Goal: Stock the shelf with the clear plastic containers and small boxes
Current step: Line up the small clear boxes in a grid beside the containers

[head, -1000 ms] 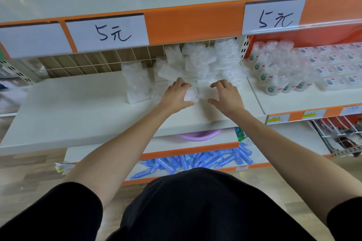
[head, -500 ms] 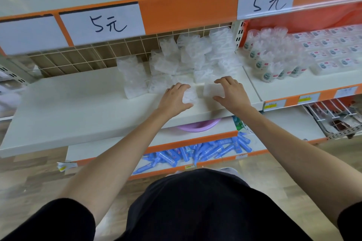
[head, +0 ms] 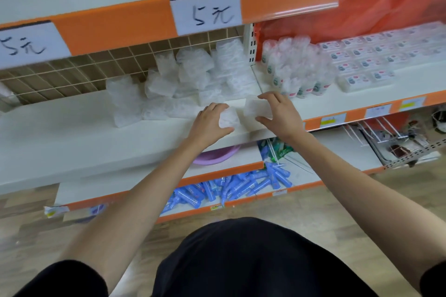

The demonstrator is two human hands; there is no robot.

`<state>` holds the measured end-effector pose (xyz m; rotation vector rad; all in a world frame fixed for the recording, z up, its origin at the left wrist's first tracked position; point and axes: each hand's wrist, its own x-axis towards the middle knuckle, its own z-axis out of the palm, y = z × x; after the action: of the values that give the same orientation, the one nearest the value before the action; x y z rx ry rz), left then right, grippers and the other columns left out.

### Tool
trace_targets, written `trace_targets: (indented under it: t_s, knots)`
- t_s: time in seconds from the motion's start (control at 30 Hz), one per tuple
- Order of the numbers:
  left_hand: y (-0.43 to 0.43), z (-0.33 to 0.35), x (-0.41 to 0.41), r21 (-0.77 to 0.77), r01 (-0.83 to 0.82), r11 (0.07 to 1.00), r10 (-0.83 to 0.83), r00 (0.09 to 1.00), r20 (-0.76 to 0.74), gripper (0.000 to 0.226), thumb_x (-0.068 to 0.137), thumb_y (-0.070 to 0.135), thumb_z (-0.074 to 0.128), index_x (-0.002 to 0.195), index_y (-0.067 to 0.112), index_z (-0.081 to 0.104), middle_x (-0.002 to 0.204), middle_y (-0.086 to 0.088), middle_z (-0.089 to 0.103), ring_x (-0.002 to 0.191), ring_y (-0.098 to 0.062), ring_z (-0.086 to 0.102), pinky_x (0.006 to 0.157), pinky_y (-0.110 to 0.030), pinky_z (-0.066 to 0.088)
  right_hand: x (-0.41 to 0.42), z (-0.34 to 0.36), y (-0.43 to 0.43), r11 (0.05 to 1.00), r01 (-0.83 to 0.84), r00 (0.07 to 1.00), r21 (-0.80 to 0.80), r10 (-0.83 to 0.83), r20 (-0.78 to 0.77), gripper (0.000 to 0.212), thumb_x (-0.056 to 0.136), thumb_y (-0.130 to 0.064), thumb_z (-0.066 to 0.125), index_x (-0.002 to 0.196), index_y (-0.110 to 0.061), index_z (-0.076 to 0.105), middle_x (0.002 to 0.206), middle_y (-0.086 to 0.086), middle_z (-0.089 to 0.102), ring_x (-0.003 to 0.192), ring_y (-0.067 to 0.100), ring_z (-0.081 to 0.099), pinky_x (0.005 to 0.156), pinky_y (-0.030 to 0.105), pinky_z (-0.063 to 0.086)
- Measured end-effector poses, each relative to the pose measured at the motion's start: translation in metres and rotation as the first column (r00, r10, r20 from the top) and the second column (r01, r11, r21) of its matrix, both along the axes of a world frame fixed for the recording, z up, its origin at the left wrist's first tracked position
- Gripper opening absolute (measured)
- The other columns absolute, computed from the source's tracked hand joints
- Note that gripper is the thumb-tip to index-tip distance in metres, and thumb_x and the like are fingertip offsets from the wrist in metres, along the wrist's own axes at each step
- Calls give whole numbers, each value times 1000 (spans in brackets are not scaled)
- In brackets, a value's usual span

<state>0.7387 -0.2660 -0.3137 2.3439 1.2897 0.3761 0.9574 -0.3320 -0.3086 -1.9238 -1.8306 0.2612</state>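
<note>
In the head view, my left hand (head: 209, 125) grips 1 clear packet (head: 229, 118) between thumb and curled fingers. My right hand (head: 281, 116) pinches a second packet (head: 255, 108) the same way. Both packets sit low over the front strip of the white shelf (head: 72, 135), just beside each other and apart from the heap (head: 193, 75) of like packets stacked against the wire back.

1 second ago both hands were pushed in against that heap. Since then they have drawn back toward the shelf edge with 1 packet each, and they are spread a little wider than half a second ago. I take this to mean 2 pieces are pulled free and waiting for a tidy spot, so the stocking is midway.

My head has also swung right. The 5元 label (head: 205, 13) now sits near centre, and the neighbouring bay shows more of its clear containers (head: 294, 67) and small boxes (head: 359, 62), though these are blurred.
</note>
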Motion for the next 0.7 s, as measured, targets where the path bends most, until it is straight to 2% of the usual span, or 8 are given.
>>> trace_targets:
  t_s: [0.37,0.7]
  knots:
    - [-52,5,156,-9,-6,1000,6,998,55,65,77,37,79,133,16,52,132,-2,56,121,-23,51,101,-35,37,153,14,-49,997,-8,1000,77,6,25,56,83,-21,75,133,-9,53,134,12,55,125,35,45,101,42,37]
    - [-65,15,292,-19,69,997,-67,994,88,66,75,37,80,132,16,52,130,-4,57,119,-23,50,97,-32,37,280,7,-80,991,104,995,90,-104,-6,55,83,-19,75,133,-9,53,135,12,54,128,35,43,104,42,36]
